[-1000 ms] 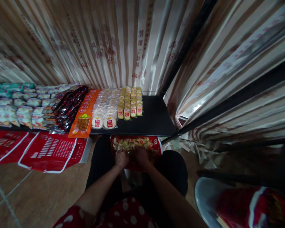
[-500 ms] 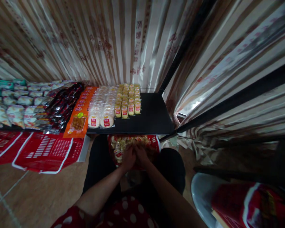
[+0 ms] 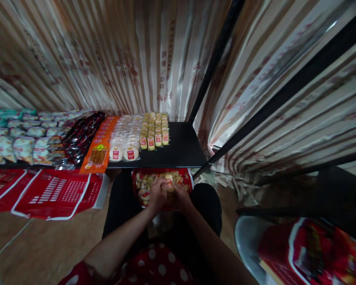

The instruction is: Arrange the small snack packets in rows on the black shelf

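Observation:
Between my knees is a red container heaped with small wrapped snacks, partly under the shelf's front edge. My left hand and my right hand meet above this heap with fingers curled inward. Pinched between their fingertips is a small yellow wrapped snack, partly covered by the fingers. On the black shelf ahead, similar yellow packets stand in tight rows. Left of them lie rows of round white packaged cakes.
Further left on the shelf are an orange snack packet, dark shiny packets and white packets. Red bags with white handles hang below. At right, a grey tub holds red packages. Black poles and a striped curtain surround the shelf.
The view has shifted slightly to the right. My hands have risen a little from the heap, and a yellow wrapped snack now shows between my fingertips.

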`<state>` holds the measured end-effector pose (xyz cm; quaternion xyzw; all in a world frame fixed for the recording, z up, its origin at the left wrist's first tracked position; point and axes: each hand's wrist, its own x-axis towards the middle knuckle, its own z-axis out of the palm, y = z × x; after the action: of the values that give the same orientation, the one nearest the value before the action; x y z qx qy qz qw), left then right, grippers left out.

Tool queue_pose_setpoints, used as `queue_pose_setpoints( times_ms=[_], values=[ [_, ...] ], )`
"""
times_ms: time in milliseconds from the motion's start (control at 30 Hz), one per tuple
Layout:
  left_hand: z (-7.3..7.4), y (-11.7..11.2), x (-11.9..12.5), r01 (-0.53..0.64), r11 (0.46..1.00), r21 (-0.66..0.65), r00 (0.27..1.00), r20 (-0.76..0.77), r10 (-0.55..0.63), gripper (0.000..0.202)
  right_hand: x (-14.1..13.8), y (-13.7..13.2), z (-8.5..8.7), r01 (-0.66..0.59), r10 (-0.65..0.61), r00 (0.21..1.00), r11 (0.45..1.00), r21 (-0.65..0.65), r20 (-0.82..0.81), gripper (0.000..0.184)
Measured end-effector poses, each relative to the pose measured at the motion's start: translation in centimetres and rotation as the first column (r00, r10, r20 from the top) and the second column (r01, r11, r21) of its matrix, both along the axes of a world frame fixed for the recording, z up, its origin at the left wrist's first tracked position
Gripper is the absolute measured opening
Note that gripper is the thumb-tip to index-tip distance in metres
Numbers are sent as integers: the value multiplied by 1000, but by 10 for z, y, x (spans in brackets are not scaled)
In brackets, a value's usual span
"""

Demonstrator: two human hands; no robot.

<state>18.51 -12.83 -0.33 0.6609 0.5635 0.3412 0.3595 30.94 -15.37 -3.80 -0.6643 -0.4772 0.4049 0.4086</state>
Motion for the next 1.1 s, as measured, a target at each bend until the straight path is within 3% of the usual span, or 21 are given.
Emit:
queue_pose_setpoints(
  times_ms=[133,300,400,533,667,800,900,1000,1100],
  values=[
    [20,14,-5,-23,999,36,996,-80,26,30,6,-1,22,6,-32,965,995,-103,-260,43],
    [18,23,-2,225,971,-86,973,67,-220,25,29,5,65,-136,82,923,983,-120,-376,41],
    [11,26,11,148,964,-219,968,232,-96,15,38,13,79,-42,-16,925,989,-143,-381,50],
    [11,28,30,-11,934,-358,870,456,185,19,36,23,72,69,-100,882,994,-85,-461,51],
    [14,34,49,-144,928,-344,787,528,318,27,27,32,57,156,-117,849,987,33,-515,46],
    [17,50,66,-135,933,-333,801,518,301,25,31,52,50,167,-134,906,985,46,-401,43],
    [26,71,75,-165,953,-253,914,323,244,14,49,81,49,249,-207,936,961,120,-284,45],
    [37,96,87,-183,979,-92,970,143,195,23,70,121,52,317,-281,938,931,179,-203,48],
    [45,125,108,-79,994,-75,972,216,94,30,85,164,56,322,-297,944,927,193,-147,49]
  ],
)
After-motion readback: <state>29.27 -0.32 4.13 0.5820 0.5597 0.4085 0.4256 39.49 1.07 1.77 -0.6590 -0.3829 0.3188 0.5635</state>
